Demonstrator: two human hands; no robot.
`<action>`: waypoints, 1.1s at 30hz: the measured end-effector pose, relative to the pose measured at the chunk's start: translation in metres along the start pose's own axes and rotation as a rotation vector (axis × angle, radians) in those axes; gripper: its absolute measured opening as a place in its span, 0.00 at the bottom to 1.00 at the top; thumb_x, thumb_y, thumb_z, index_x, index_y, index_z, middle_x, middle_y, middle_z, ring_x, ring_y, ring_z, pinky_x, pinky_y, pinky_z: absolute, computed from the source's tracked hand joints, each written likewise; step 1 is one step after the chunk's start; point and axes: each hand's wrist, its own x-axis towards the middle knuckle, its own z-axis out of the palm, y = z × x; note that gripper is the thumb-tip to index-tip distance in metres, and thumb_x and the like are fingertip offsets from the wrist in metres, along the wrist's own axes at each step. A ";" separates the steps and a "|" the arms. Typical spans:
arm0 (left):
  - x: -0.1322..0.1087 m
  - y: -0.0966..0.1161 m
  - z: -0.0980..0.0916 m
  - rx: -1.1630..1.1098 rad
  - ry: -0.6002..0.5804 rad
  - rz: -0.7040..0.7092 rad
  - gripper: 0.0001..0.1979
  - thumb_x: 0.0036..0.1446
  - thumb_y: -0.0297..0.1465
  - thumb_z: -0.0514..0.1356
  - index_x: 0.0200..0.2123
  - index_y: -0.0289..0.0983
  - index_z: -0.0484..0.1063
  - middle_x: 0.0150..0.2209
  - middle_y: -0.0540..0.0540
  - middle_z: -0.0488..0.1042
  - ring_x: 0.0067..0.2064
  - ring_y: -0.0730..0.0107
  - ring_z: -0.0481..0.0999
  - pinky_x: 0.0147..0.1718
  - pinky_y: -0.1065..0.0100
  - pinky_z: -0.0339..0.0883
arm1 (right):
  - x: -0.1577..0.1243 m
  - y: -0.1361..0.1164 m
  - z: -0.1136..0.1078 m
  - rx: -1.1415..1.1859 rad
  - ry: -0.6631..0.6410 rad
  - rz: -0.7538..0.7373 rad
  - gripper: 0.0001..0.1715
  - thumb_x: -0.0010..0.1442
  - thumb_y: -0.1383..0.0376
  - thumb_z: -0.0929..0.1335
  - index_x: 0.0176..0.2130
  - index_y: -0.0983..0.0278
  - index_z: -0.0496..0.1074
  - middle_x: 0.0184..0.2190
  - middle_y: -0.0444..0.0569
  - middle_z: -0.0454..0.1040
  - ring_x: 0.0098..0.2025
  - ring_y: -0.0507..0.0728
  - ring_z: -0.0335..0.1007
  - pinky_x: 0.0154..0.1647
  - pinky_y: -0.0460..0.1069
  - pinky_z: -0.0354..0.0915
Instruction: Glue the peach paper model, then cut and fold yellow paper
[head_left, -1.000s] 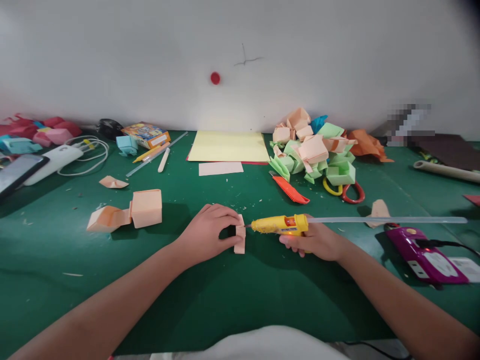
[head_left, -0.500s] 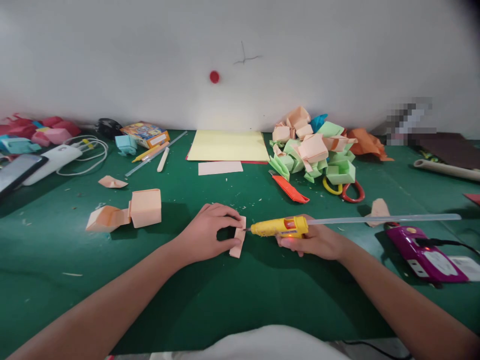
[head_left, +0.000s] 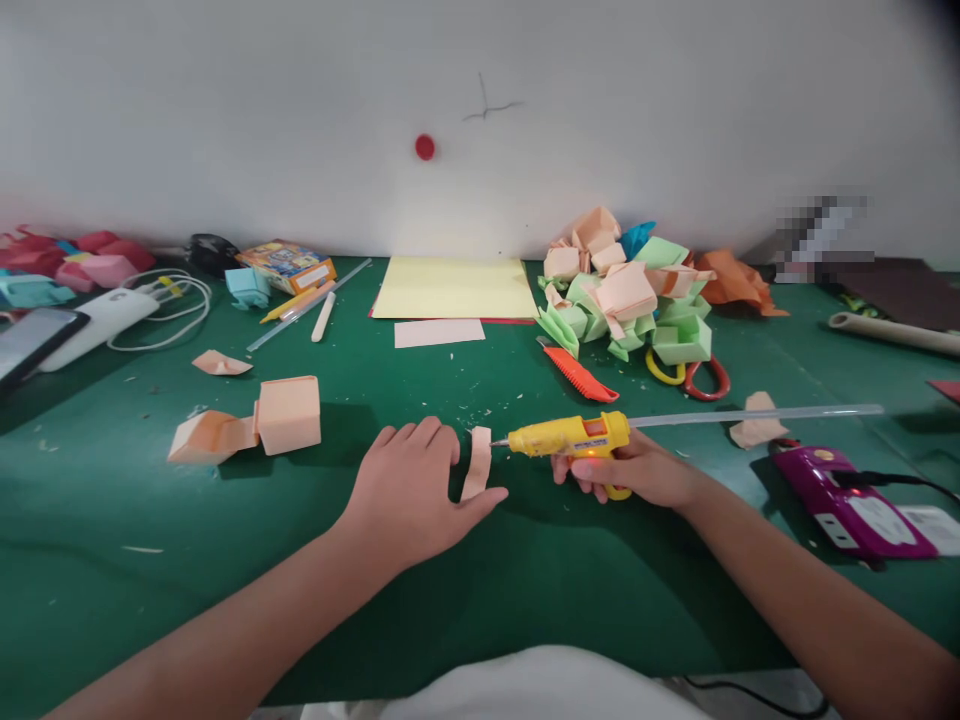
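A small folded strip of peach paper (head_left: 478,462) rises slightly curved from the table in front of me. My left hand (head_left: 412,490) has its thumb across the strip's lower end and its other fingers curled beside it; the fingertips are partly hidden. My right hand (head_left: 630,468) grips a yellow glue gun (head_left: 574,436) by its handle, an orange light glowing on it. The gun's nozzle points left, at or very near the strip's upper right edge. A long clear glue stick (head_left: 757,414) sticks out of the gun's back.
Left lie joined peach paper boxes (head_left: 289,415) and a small peach piece (head_left: 222,363). Behind are yellow paper (head_left: 455,288) and a pale paper rectangle (head_left: 439,333). To the right are an orange cutter (head_left: 577,371), scissors (head_left: 706,379), folded paper pieces (head_left: 626,292) and a purple power box (head_left: 855,505).
My left hand has turned, its fingers curling back and its thumb stretching right. The strip now stands more curved. The glue gun has shifted slightly right and up.
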 end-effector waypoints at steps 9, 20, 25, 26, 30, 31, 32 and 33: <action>0.004 -0.002 0.004 0.000 -0.004 0.080 0.10 0.60 0.40 0.59 0.38 0.40 0.71 0.40 0.45 0.75 0.41 0.56 0.75 0.41 0.54 0.61 | 0.000 0.001 -0.001 -0.024 -0.001 0.044 0.26 0.56 0.45 0.75 0.40 0.64 0.77 0.38 0.50 0.77 0.30 0.50 0.68 0.27 0.43 0.70; 0.001 -0.001 0.006 0.041 0.046 0.023 0.11 0.62 0.41 0.59 0.38 0.39 0.72 0.38 0.45 0.75 0.39 0.56 0.74 0.40 0.55 0.62 | 0.001 0.002 0.001 0.005 0.004 0.035 0.28 0.55 0.44 0.75 0.40 0.64 0.77 0.37 0.50 0.78 0.30 0.50 0.68 0.26 0.43 0.69; 0.003 -0.004 0.007 0.013 0.064 0.047 0.07 0.62 0.37 0.59 0.37 0.40 0.72 0.38 0.45 0.75 0.39 0.57 0.74 0.39 0.56 0.61 | 0.001 0.002 0.000 -0.001 -0.005 0.056 0.29 0.55 0.43 0.75 0.41 0.64 0.77 0.37 0.50 0.77 0.30 0.49 0.67 0.26 0.42 0.69; 0.004 -0.004 0.008 0.009 0.068 0.054 0.07 0.63 0.37 0.58 0.37 0.40 0.72 0.39 0.44 0.76 0.39 0.57 0.74 0.39 0.56 0.60 | 0.001 0.002 0.000 -0.005 -0.005 0.055 0.28 0.55 0.43 0.75 0.41 0.64 0.77 0.38 0.50 0.77 0.30 0.50 0.67 0.26 0.43 0.69; 0.004 -0.006 0.009 -0.041 0.066 0.101 0.08 0.65 0.36 0.55 0.38 0.39 0.72 0.40 0.44 0.76 0.40 0.56 0.74 0.39 0.55 0.60 | 0.000 0.000 0.000 -0.026 0.001 0.062 0.28 0.56 0.44 0.74 0.41 0.64 0.77 0.38 0.50 0.77 0.30 0.50 0.68 0.27 0.44 0.69; 0.004 -0.007 0.010 -0.059 0.065 0.110 0.08 0.65 0.36 0.55 0.38 0.39 0.72 0.41 0.44 0.76 0.40 0.57 0.74 0.39 0.55 0.60 | 0.000 -0.001 0.000 -0.028 0.003 0.069 0.28 0.55 0.43 0.75 0.40 0.64 0.77 0.38 0.50 0.77 0.30 0.50 0.68 0.27 0.44 0.69; 0.005 -0.008 0.011 -0.076 0.062 0.118 0.08 0.65 0.36 0.55 0.38 0.39 0.72 0.41 0.44 0.76 0.40 0.57 0.74 0.39 0.56 0.60 | 0.000 -0.001 0.000 -0.030 0.005 0.078 0.28 0.55 0.43 0.75 0.40 0.64 0.77 0.38 0.50 0.77 0.30 0.50 0.68 0.27 0.45 0.70; 0.005 -0.009 0.011 -0.096 0.058 0.123 0.08 0.65 0.36 0.55 0.38 0.40 0.72 0.41 0.45 0.77 0.40 0.58 0.74 0.38 0.56 0.60 | 0.000 -0.002 0.000 -0.030 0.007 0.088 0.28 0.54 0.43 0.75 0.39 0.64 0.77 0.38 0.50 0.77 0.31 0.51 0.68 0.27 0.45 0.70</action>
